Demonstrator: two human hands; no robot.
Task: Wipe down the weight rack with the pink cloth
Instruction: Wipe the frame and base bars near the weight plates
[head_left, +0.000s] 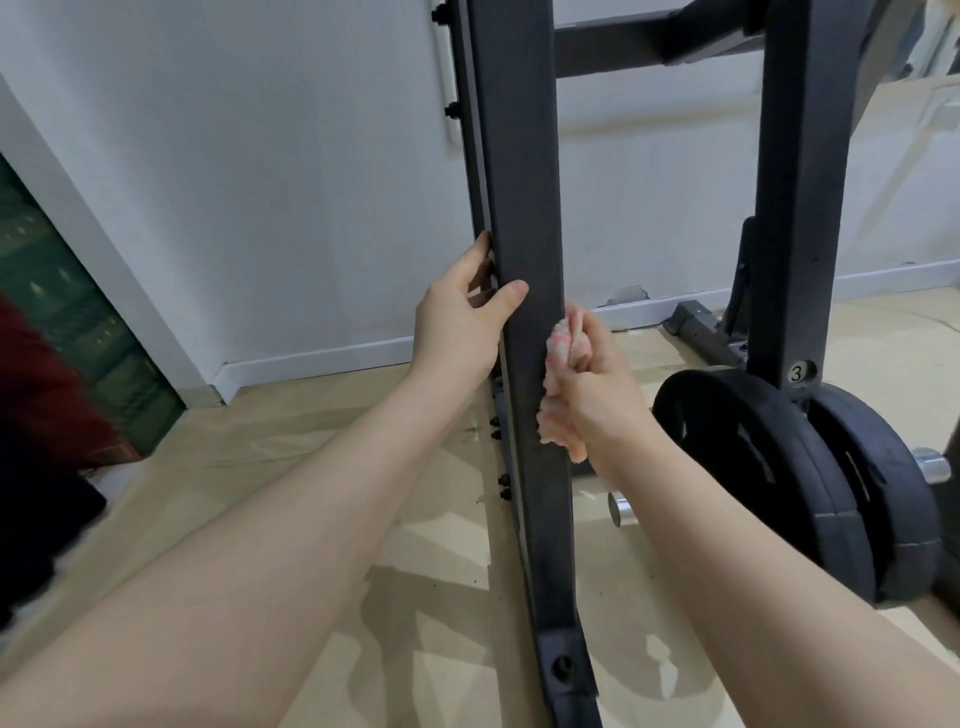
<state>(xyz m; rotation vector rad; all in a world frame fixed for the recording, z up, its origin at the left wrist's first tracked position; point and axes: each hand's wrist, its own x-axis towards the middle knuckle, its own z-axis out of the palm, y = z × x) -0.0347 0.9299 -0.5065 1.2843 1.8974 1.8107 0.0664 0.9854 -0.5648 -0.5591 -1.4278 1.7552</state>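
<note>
The weight rack's near upright (522, 182) is a dark grey square post running from the top of the view down to a bolted foot at the bottom. My left hand (460, 327) grips the post's left edge at mid height, thumb across its front face. My right hand (597, 395) is closed around the bunched pink cloth (558, 400) and presses it against the post's right side, just below the left hand. A second upright (802, 182) stands to the right, joined by a crossbar (618, 44) near the top.
Two black weight plates (789, 478) sit on a chrome peg (932, 465) beside the second upright, low right. Another chrome peg end (621, 509) shows near the post. A white wall and baseboard (322, 358) are behind; a dark red and green item (67, 358) sits at left on the beige floor.
</note>
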